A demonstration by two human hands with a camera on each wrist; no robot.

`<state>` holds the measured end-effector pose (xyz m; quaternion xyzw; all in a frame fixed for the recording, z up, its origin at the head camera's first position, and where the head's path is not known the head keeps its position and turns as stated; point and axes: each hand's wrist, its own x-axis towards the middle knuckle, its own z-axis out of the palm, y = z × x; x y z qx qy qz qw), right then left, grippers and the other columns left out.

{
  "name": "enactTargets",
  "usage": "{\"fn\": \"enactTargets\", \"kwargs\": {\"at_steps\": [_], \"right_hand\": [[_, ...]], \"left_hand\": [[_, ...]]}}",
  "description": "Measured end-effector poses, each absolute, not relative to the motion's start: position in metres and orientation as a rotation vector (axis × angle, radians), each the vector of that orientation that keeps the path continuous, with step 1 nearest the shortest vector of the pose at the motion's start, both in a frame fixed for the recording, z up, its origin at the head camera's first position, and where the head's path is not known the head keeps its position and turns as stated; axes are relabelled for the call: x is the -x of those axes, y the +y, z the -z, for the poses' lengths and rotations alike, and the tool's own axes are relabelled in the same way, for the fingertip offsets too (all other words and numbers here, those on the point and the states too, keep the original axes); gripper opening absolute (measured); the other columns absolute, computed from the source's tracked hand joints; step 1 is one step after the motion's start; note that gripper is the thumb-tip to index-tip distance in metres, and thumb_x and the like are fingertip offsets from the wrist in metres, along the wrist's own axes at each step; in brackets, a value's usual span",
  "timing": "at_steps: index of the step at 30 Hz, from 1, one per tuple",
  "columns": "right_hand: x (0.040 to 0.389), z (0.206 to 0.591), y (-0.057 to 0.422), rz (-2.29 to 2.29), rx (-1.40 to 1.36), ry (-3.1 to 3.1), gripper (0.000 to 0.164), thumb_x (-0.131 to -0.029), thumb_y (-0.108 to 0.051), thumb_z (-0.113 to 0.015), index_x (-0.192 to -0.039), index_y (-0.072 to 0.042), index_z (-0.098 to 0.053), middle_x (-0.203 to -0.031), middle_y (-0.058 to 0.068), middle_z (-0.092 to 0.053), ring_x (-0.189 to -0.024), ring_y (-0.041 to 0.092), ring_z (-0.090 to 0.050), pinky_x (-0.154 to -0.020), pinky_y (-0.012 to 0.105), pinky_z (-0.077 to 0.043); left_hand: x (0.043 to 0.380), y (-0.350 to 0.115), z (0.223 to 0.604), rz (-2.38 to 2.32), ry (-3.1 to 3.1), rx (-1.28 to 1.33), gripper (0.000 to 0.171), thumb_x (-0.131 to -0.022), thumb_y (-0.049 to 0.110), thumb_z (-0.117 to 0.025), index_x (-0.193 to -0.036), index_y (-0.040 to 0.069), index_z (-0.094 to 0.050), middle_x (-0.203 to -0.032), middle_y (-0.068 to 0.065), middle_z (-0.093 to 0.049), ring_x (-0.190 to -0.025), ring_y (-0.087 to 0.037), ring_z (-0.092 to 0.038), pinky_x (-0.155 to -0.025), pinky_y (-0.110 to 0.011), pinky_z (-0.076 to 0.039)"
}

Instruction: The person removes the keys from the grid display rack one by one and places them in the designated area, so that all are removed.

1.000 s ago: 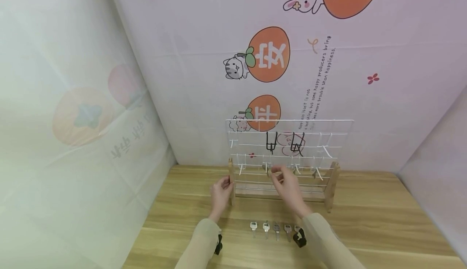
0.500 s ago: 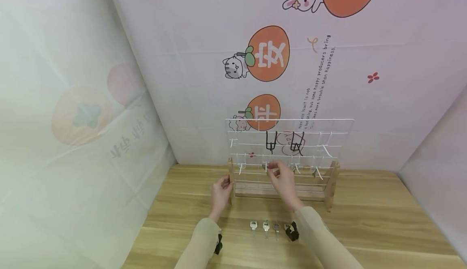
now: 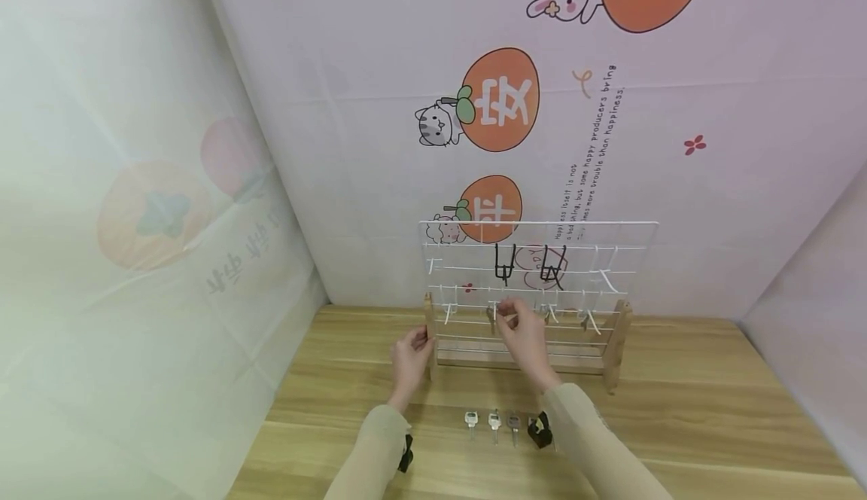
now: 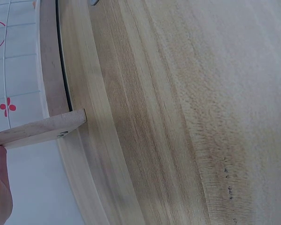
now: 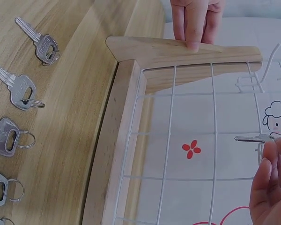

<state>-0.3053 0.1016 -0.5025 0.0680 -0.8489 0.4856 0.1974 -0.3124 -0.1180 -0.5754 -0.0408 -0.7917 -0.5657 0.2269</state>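
Here: right hand (image 3: 524, 334), one key (image 5: 249, 139); table (image 3: 677, 417), five keys (image 5: 23, 86).

The key (image 5: 251, 138) in my right fingers (image 5: 270, 153) is smooth, shiny metal, like the keys (image 5: 23, 91) on my glossy, wood-grained tabletop (image 4: 150, 117). I feel matt, bare wood in the upright (image 5: 154, 52); my sleeves (image 3: 585, 421) are matt cloth.
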Motion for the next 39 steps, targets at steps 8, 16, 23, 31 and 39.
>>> {"fn": "enactTargets", "kwargs": {"at_steps": [8, 16, 23, 31, 39], "right_hand": [[0.302, 0.501, 0.102, -1.332, -0.257, -2.32, 0.017, -0.088, -0.001, -0.068, -0.105, -0.002, -0.066, -0.093, 0.014, -0.073, -0.064, 0.008, -0.058, -0.054, 0.013, -0.05], [0.298, 0.5, 0.105, -1.289, -0.308, -2.309, 0.011, -0.087, -0.002, -0.071, -0.097, -0.004, -0.069, -0.091, 0.012, -0.075, -0.063, 0.007, -0.059, -0.055, 0.014, -0.053], [0.294, 0.496, 0.107, -1.302, -0.308, -2.338, 0.008, -0.087, -0.004, -0.072, -0.095, -0.005, -0.071, -0.092, 0.011, -0.076, -0.065, 0.009, -0.061, -0.058, 0.013, -0.054], [0.287, 0.491, 0.109, -1.31, -0.269, -2.403, 0.006, -0.089, -0.008, -0.072, -0.094, -0.008, -0.073, -0.09, 0.008, -0.075, -0.067, 0.008, -0.062, -0.059, 0.013, -0.053], [0.278, 0.486, 0.11, -1.325, -0.314, -2.395, 0.005, -0.088, -0.009, -0.073, -0.093, -0.009, -0.073, -0.088, 0.007, -0.075, -0.065, 0.007, -0.062, -0.056, 0.013, -0.053]], "left_hand": [[0.312, -0.118, 0.575, 1.58, -2.18, 0.102, 0.019, -0.085, -0.007, -0.071, -0.103, -0.009, -0.069, -0.102, -0.03, -0.072, -0.094, -0.04, -0.073, -0.081, -0.036, -0.065], [0.312, -0.118, 0.574, 1.567, -2.18, 0.107, 0.02, -0.084, -0.006, -0.072, -0.103, -0.01, -0.069, -0.102, -0.03, -0.072, -0.093, -0.04, -0.074, -0.08, -0.036, -0.065], [0.313, -0.117, 0.574, 1.575, -2.198, 0.081, 0.02, -0.085, -0.004, -0.072, -0.104, -0.008, -0.07, -0.103, -0.028, -0.073, -0.095, -0.038, -0.074, -0.082, -0.035, -0.065], [0.313, -0.117, 0.574, 1.584, -2.178, 0.082, 0.019, -0.085, -0.003, -0.073, -0.103, -0.008, -0.07, -0.102, -0.027, -0.073, -0.094, -0.039, -0.074, -0.082, -0.035, -0.065], [0.311, -0.118, 0.574, 1.57, -2.181, 0.109, 0.02, -0.085, -0.003, -0.072, -0.104, -0.009, -0.069, -0.102, -0.028, -0.073, -0.094, -0.039, -0.074, -0.081, -0.034, -0.065]]}}
